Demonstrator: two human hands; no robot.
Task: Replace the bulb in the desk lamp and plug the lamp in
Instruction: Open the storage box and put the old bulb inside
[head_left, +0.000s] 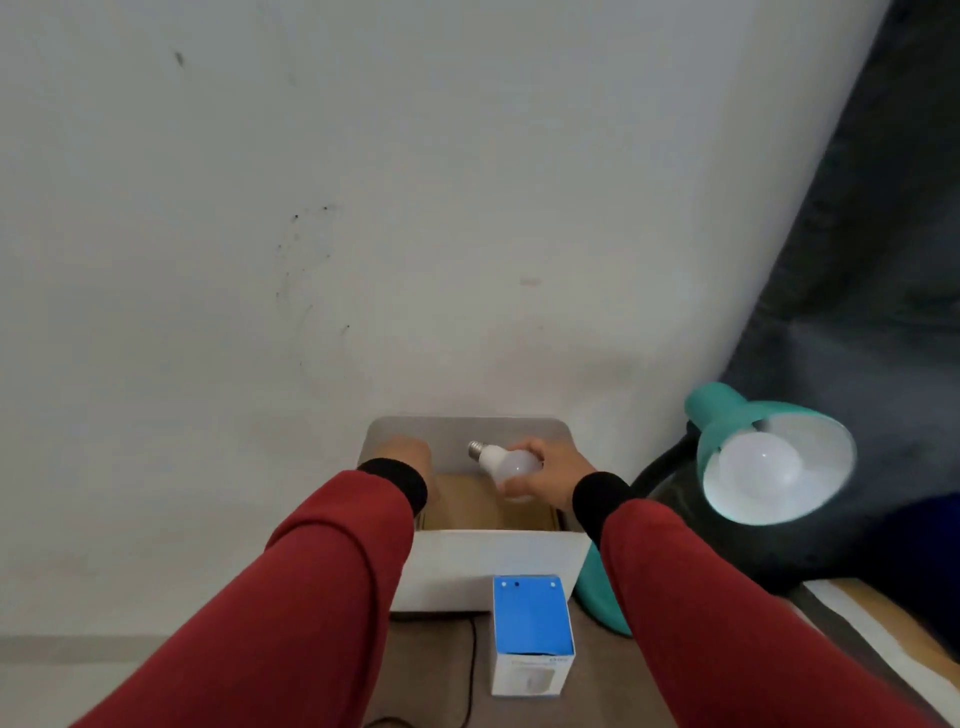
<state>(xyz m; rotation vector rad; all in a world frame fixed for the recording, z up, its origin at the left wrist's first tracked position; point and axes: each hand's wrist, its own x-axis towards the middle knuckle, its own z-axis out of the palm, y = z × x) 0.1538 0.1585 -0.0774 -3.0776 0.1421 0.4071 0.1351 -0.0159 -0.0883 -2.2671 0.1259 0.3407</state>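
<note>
Two hands sit low in the centre of the frame, over an open white box (493, 566). The right hand (553, 475) is clamped on a loose bulb (506, 460), screw base pointing left. The left hand (402, 452) rests at the box's back flap; whether it grips I cannot tell. At right, the teal lamp (769, 457) holds another bulb (758, 465). A small blue carton (532, 631) stands below the box.

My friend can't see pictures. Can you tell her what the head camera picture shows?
A person's right hand holds a white screw-base light bulb over an open white cardboard box, while the left hand rests on the box's far edge. To the right, a teal desk lamp has a bulb fitted, and a small blue-and-white carton stands in front.
</note>
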